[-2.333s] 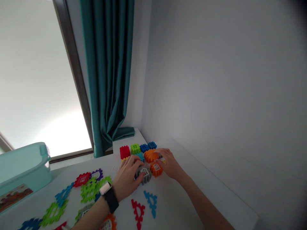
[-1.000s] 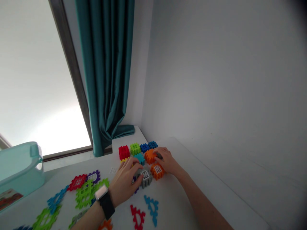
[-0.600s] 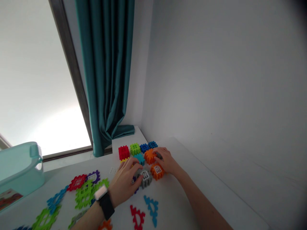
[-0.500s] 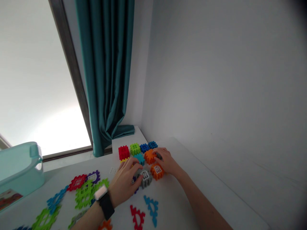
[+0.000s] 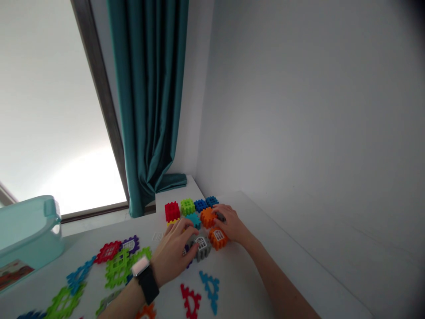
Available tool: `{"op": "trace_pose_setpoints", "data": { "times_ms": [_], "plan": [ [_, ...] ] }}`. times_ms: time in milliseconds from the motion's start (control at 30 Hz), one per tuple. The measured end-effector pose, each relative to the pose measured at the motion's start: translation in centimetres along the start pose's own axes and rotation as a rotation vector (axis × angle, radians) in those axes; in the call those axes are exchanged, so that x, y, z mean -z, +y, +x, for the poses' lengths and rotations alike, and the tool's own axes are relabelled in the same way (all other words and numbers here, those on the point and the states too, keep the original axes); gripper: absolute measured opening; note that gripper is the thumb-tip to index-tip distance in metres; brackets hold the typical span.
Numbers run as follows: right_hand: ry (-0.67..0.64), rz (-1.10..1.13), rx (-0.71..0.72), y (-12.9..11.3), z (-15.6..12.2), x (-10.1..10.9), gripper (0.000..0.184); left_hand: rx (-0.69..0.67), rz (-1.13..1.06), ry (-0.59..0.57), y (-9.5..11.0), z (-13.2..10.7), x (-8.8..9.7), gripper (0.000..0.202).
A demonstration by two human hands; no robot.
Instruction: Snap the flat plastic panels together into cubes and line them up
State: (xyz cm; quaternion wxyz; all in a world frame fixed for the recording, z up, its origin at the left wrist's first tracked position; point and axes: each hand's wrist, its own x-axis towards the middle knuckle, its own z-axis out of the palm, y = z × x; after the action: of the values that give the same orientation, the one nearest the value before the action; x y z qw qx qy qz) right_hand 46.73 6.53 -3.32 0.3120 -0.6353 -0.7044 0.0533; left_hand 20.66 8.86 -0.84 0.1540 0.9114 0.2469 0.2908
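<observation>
A block of joined plastic cubes stands on the white table (image 5: 239,283) near the corner: red cube (image 5: 171,211), green cube (image 5: 187,206), blue cubes (image 5: 200,204), teal cube (image 5: 193,219), orange cube (image 5: 207,217), a grey cube (image 5: 202,246) and an orange cube with a window panel (image 5: 218,237). My left hand (image 5: 173,254), with a dark watch on the wrist, grips the grey cube from the left. My right hand (image 5: 230,223) is closed around the orange cubes from the right.
Flat loose pieces lie at the left: red (image 5: 108,251), purple (image 5: 131,243), light green (image 5: 121,265), blue (image 5: 78,275). A red triangle (image 5: 190,301) and a blue triangle (image 5: 209,284) lie in front. A pale teal bin (image 5: 26,235) stands far left; a teal curtain (image 5: 149,102) hangs behind.
Both hands keep their places on the cube block. The view has shifted slightly; nothing was taken up or let go.
</observation>
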Motion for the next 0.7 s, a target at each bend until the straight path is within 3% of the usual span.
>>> {"op": "trace_pose_setpoints", "data": {
  "times_ms": [233, 433, 700],
  "plan": [
    [0.003, 0.004, 0.05, -2.7, -0.7, 0.6, 0.024, 0.004, 0.044, -0.024, 0.2, 0.2, 0.9, 0.018],
    [-0.022, 0.013, 0.122, -6.1, -1.3, 0.8, 0.021, 0.036, 0.082, -0.028, 0.3, 0.1, 2.7, 0.016],
    [-0.081, 0.026, 0.2, -10.7, -2.4, -0.6, 0.024, 0.112, 0.177, -0.077, 0.4, -2.7, 5.8, 0.012]
  ]
}}
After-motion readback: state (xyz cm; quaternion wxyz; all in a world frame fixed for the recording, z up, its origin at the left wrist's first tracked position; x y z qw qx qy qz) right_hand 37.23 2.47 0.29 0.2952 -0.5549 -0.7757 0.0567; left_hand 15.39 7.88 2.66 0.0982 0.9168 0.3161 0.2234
